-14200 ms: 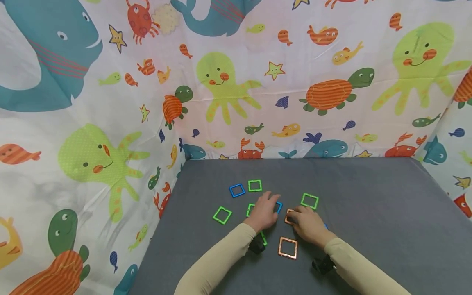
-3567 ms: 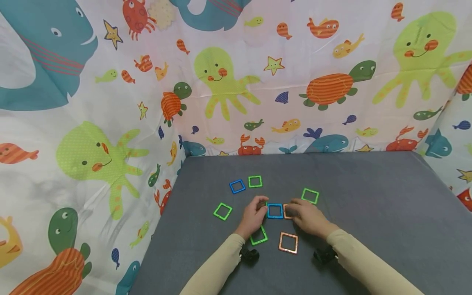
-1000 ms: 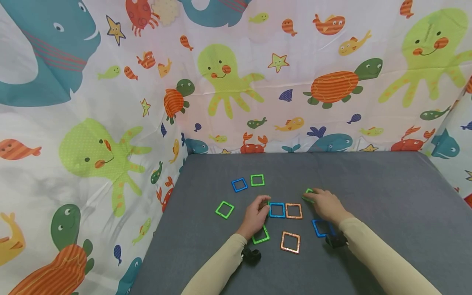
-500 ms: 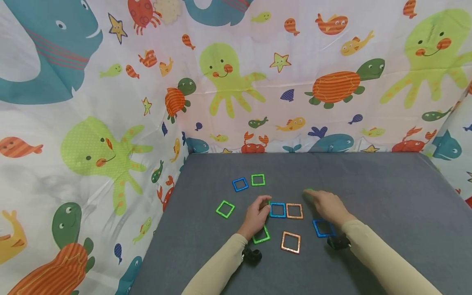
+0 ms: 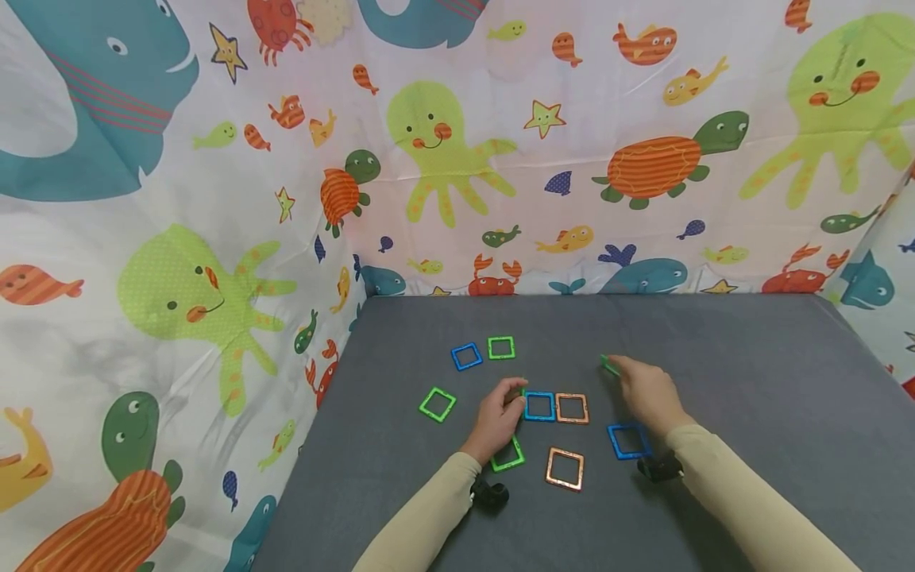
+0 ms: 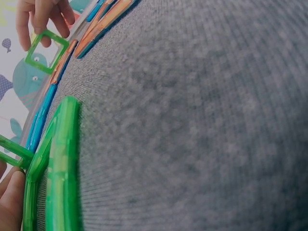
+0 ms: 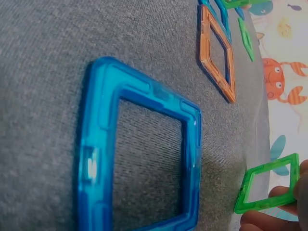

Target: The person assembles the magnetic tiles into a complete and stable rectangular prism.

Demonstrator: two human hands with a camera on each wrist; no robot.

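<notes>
Over grey cloth (image 5: 750,381), right grip (image 5: 649,395) pinches a green frame (image 7: 245,190).

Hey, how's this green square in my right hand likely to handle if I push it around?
The green square is probably stiff: pinched at one edge by your right hand, it shows no sag. Its open middle suggests it's light for its size. With straight sides, it'll likely slide rather than roll.
</notes>
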